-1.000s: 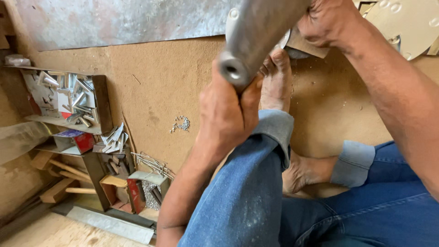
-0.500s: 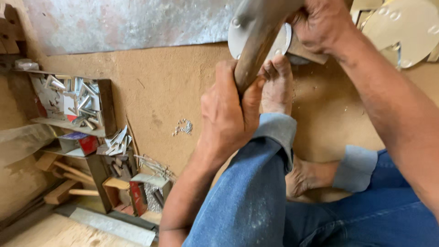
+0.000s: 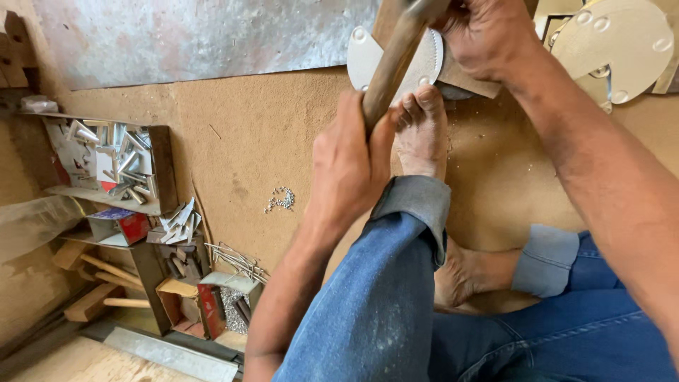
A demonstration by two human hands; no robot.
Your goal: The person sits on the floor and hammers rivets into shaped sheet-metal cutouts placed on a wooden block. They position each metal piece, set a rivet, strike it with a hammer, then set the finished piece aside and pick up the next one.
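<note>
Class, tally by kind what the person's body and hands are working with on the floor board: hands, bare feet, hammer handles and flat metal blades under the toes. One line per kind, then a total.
Hands: 2, left hand and right hand
Bare feet: 2, front foot and tucked foot
Wooden hammer handle: 1
Flat metal blade: 1
Total: 6

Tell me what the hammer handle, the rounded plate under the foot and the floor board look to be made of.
Hammer handle: seems wood, brown and worn smooth, gripped by the left hand. Rounded plate: looks like pale sheet metal, dull grey with round rivet heads; the right hand is at it. Floor board: probably hardboard or pressed fibre, matte tan, scuffed and dusty.
</note>
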